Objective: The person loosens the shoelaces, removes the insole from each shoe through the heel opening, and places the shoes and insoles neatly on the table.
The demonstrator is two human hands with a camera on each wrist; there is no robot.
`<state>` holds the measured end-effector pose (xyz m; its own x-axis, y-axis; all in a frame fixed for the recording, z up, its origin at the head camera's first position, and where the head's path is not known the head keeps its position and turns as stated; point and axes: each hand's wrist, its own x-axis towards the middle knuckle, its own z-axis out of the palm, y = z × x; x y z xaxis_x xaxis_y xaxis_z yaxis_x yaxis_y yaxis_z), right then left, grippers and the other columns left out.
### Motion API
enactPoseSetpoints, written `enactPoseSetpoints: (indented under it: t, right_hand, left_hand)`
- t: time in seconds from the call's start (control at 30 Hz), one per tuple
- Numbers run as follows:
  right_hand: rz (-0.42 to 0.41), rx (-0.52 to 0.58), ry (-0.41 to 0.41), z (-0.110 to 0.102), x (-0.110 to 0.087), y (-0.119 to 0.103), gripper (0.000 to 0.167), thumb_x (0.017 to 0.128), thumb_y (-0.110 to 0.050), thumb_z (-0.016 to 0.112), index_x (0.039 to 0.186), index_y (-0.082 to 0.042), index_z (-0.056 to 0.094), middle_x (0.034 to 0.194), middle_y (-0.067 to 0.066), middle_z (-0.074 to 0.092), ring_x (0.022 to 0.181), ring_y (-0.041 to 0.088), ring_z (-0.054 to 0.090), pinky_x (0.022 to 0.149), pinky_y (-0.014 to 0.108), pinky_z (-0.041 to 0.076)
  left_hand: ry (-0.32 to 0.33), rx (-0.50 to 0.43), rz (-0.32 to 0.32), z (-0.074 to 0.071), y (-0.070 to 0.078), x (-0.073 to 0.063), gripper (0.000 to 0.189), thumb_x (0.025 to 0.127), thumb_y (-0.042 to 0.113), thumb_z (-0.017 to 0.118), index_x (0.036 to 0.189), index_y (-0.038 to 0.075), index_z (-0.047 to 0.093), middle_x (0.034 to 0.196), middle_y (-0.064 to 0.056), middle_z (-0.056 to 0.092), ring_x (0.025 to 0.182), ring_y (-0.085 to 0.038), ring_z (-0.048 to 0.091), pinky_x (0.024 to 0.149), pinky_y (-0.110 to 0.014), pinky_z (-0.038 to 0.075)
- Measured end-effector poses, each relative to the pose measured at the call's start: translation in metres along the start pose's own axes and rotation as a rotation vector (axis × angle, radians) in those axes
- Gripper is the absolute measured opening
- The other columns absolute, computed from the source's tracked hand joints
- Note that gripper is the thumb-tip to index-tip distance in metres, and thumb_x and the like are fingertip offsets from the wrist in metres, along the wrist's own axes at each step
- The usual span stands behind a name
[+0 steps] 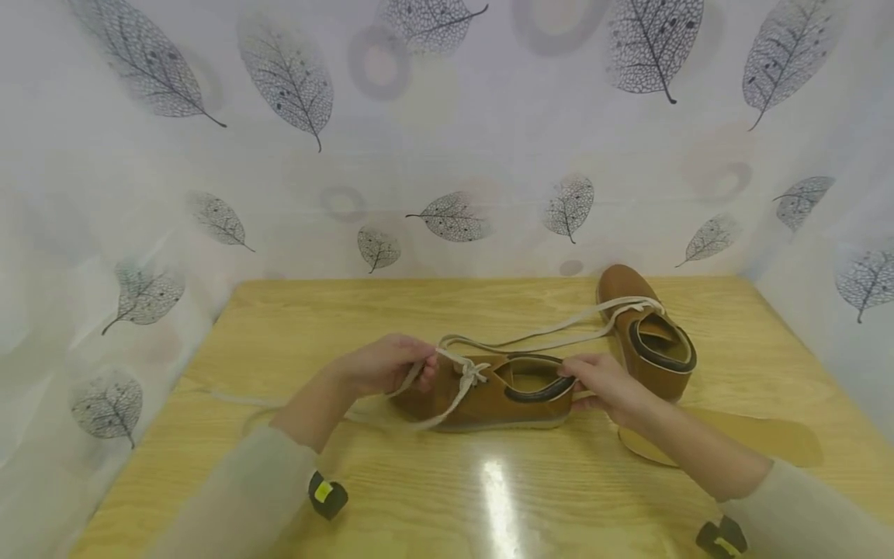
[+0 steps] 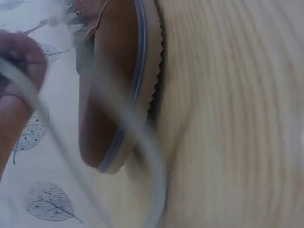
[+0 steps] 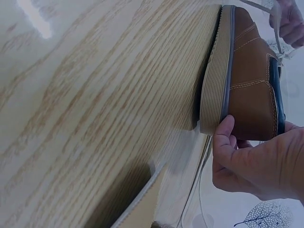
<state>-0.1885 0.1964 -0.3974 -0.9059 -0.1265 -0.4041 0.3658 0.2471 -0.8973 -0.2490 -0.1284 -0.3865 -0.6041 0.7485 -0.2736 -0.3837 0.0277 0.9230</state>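
Observation:
A brown leather shoe (image 1: 454,400) with a dark padded collar lies on the table, toe to the left. Above its toe, my left hand (image 1: 394,365) pinches a pale shoelace (image 1: 454,407) with curled fingers. The lace runs from the knot at the shoe's eyelets, and a loose length trails left, blurred in the left wrist view. My right hand (image 1: 604,384) holds the shoe's heel. In the right wrist view, its thumb and fingers (image 3: 225,130) grip the back of the heel near the ribbed sole (image 3: 214,90).
A second brown shoe (image 1: 660,376) stands at the back right, its long laces (image 1: 538,338) stretching left across the table toward the first shoe. A tan insole (image 1: 761,435) lies under my right forearm. A leaf-patterned sheet (image 1: 433,147) hangs behind and beside the wooden table (image 1: 419,497).

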Motion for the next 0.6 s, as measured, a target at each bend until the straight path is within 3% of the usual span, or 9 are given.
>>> enactPoseSetpoints:
  t: [0.13,0.2,0.33,0.5,0.6]
  right_hand:
    - [0.007,0.003,-0.009,-0.003,-0.001,0.001,0.042,0.091,-0.013,0.045,0.120,0.017,0.049,0.112,0.013,0.042,0.084,0.018,0.040,0.071,0.032,0.056]
    - [0.009,0.003,-0.011,-0.005,-0.001,0.002,0.041,0.090,-0.012,0.045,0.119,0.017,0.049,0.111,0.013,0.042,0.083,0.017,0.040,0.072,0.032,0.057]
    - [-0.002,-0.009,-0.022,-0.006,0.001,0.001,0.030,0.088,-0.009,0.046,0.105,0.014,0.056,0.110,0.014,0.044,0.081,0.016,0.042,0.075,0.032,0.057]
    - [-0.043,-0.092,-0.046,-0.004,0.001,-0.006,0.021,0.089,-0.007,0.044,0.086,0.008,0.060,0.138,0.030,0.039,0.092,0.019,0.045,0.077,0.037,0.058]
    - [-0.065,-0.139,-0.053,-0.002,0.003,-0.009,0.029,0.088,-0.006,0.045,0.100,0.012,0.063,0.136,0.031,0.042,0.081,0.016,0.043,0.077,0.038,0.058]
  left_hand:
    - [0.120,-0.398,0.094,0.006,-0.006,0.000,0.035,0.104,0.015,0.035,0.084,0.007,0.063,0.077,-0.002,0.067,0.070,-0.009,0.065,0.071,-0.022,0.057]
    - [0.202,-0.544,0.126,0.010,-0.010,-0.002,0.033,0.103,0.018,0.036,0.087,0.006,0.062,0.078,-0.003,0.069,0.069,-0.010,0.067,0.069,-0.023,0.058]
    - [0.311,-0.757,0.168,0.016,-0.020,-0.011,0.033,0.103,0.021,0.035,0.086,0.008,0.060,0.076,-0.002,0.068,0.067,-0.010,0.067,0.066,-0.022,0.057]
    - [0.378,-0.990,0.188,0.021,-0.029,-0.022,0.031,0.102,0.022,0.037,0.085,0.009,0.060,0.073,-0.001,0.068,0.064,-0.009,0.066,0.063,-0.020,0.056]
    - [0.423,-1.199,0.185,0.021,-0.031,-0.029,0.022,0.100,0.021,0.043,0.090,0.010,0.059,0.070,-0.001,0.066,0.060,-0.010,0.064,0.061,-0.020,0.054]
